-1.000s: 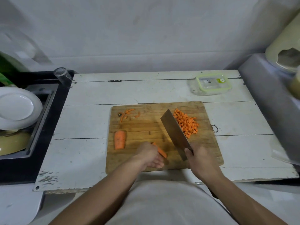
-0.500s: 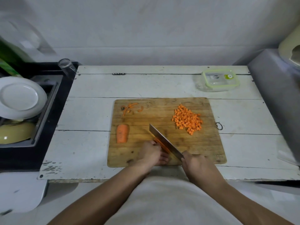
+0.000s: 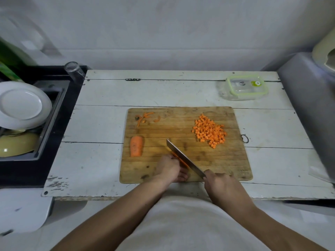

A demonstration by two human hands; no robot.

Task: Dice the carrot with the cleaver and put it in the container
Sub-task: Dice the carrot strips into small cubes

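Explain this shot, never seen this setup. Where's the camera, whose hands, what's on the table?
No robot here: a person wears one wide-angle camera on the head, looking down at their own two bare hands. The right hand grips the cleaver. The left hand holds down a carrot piece beside the blade. All this is on a wooden cutting board on a white table. Also on the board: a pile of diced carrot, an uncut carrot chunk and some scraps. The closed, green-rimmed container waits at the table's far right.
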